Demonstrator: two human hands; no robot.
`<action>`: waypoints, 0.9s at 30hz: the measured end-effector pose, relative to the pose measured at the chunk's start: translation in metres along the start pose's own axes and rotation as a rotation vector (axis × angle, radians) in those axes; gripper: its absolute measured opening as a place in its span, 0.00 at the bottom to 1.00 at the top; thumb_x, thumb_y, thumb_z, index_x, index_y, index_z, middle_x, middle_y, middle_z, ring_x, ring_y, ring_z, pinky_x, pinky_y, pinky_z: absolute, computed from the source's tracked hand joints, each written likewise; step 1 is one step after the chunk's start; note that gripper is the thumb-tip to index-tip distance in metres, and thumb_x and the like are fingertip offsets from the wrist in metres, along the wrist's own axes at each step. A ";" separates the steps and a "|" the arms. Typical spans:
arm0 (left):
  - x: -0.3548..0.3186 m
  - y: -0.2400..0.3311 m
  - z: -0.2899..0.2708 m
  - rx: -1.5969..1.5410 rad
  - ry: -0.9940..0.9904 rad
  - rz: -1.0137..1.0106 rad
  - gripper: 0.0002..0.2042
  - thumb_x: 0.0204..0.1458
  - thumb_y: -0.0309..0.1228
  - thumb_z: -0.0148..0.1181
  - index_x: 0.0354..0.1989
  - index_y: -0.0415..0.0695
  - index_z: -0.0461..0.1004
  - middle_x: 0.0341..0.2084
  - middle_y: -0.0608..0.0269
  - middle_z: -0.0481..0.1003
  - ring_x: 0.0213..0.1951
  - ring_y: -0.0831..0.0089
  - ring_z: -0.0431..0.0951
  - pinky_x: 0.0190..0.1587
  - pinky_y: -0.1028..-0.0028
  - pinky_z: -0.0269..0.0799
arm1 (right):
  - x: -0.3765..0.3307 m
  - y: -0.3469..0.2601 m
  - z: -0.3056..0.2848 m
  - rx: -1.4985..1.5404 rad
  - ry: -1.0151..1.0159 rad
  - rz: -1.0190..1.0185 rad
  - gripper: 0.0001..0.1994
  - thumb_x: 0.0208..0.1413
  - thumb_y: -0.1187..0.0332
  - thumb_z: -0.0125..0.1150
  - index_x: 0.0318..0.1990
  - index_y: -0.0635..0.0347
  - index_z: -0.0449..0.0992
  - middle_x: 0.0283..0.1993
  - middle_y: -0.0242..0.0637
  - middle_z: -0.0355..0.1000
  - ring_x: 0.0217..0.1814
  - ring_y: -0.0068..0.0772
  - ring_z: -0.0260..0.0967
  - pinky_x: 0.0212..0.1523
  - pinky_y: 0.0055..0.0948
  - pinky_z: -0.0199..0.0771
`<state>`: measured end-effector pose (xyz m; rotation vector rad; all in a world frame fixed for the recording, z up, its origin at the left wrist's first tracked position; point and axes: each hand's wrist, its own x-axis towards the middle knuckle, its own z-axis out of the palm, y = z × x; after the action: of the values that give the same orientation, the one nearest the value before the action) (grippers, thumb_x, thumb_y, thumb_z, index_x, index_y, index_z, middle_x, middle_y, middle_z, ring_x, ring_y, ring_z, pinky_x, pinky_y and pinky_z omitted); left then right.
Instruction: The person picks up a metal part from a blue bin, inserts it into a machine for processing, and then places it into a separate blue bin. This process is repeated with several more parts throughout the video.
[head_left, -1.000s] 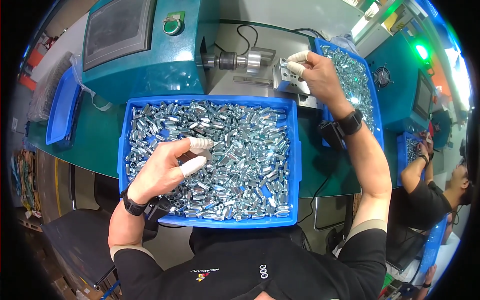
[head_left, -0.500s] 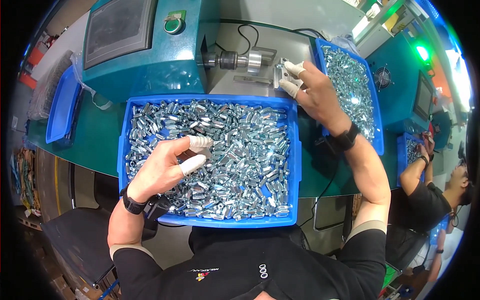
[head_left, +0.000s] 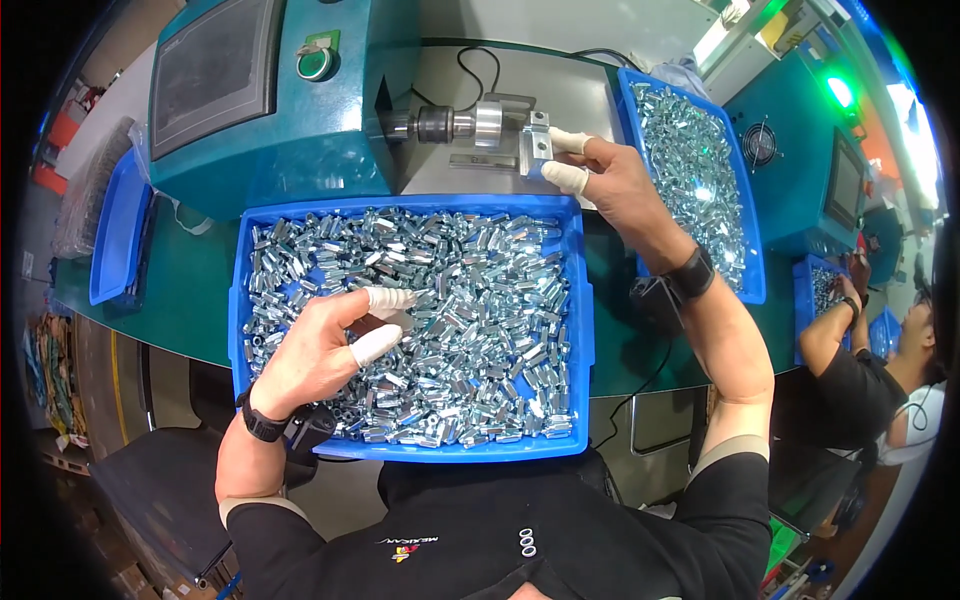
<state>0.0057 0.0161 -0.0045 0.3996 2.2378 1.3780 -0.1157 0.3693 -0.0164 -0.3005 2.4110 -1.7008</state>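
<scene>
A blue tray [head_left: 411, 453] full of shiny hexagonal metal coupling nuts [head_left: 470, 320] lies in front of me. My left hand [head_left: 325, 345] is over its left half, white covers on thumb and index finger. These two fingers are apart, with no nut clearly visible between them. Beyond the tray's right end, my right hand [head_left: 605, 180], with similar covers, has thumb and index finger against the right side of a small drilled metal block [head_left: 536, 145]. The block stands just right of a machine spindle [head_left: 450, 125] with a round metal end. Its contact with the bench plate is not clear.
The green machine [head_left: 330, 130] with a dark screen stands at the back left. A second blue tray [head_left: 752, 220] of nuts lies at the right, with another machine [head_left: 800, 150] behind it. At far right a person [head_left: 850, 370] works over a smaller tray. A blue tray [head_left: 112, 240] stands far left.
The whole view has shifted slightly left. My right hand's thumb and index finger have closed up against the metal block, which looks turned a little. My left hand has stayed over the nuts.
</scene>
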 end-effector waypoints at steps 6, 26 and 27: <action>0.002 -0.004 0.002 -0.041 0.003 -0.018 0.19 0.65 0.32 0.62 0.62 0.38 0.77 0.45 0.56 0.85 0.44 0.72 0.84 0.51 0.70 0.78 | 0.012 0.009 0.003 -0.050 -0.026 -0.105 0.26 0.61 0.64 0.73 0.63 0.70 0.77 0.53 0.34 0.77 0.53 0.24 0.74 0.55 0.26 0.74; 0.005 -0.007 0.000 -0.149 0.088 -0.120 0.19 0.64 0.25 0.60 0.62 0.37 0.76 0.47 0.55 0.84 0.46 0.68 0.85 0.53 0.68 0.79 | 0.031 0.025 -0.002 -0.075 -0.143 -0.250 0.20 0.62 0.70 0.72 0.60 0.69 0.80 0.47 0.30 0.72 0.48 0.21 0.71 0.49 0.22 0.73; 0.005 -0.007 0.001 -0.143 0.083 -0.121 0.19 0.64 0.25 0.60 0.62 0.37 0.76 0.47 0.55 0.84 0.46 0.68 0.85 0.53 0.68 0.79 | 0.031 0.026 -0.002 -0.085 -0.145 -0.249 0.20 0.61 0.70 0.72 0.59 0.69 0.80 0.48 0.31 0.72 0.48 0.22 0.71 0.49 0.22 0.73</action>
<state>0.0020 0.0158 -0.0121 0.1578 2.1719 1.5031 -0.1479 0.3713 -0.0416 -0.7383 2.4247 -1.6065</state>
